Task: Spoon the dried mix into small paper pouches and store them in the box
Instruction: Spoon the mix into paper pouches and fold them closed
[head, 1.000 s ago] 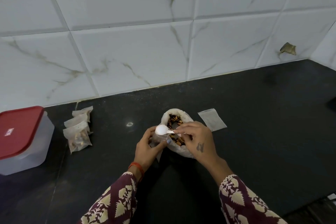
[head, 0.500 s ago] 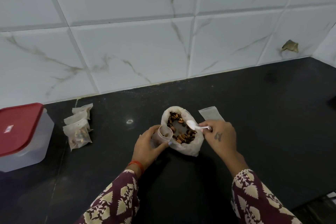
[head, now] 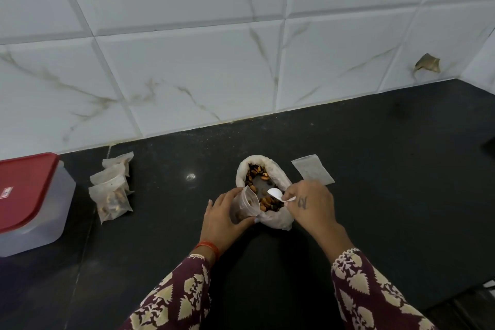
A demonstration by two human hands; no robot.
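Your left hand (head: pixel 224 215) curled round a small open pouch (head: pixel 246 205) touching the mix bag (head: pixel 263 191), your right hand (head: pixel 310 202) pinching a white spoon (head: pixel 277 194) over the bag, filled pouches (head: pixel 112 190) and red-lidded box (head: pixel 32 201) left of it

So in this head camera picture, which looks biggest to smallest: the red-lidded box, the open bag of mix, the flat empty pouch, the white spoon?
1. Red-lidded box, though partly cut off by the frame edge.
2. Open bag of mix.
3. Flat empty pouch.
4. White spoon, its handle partly hidden by the right hand.
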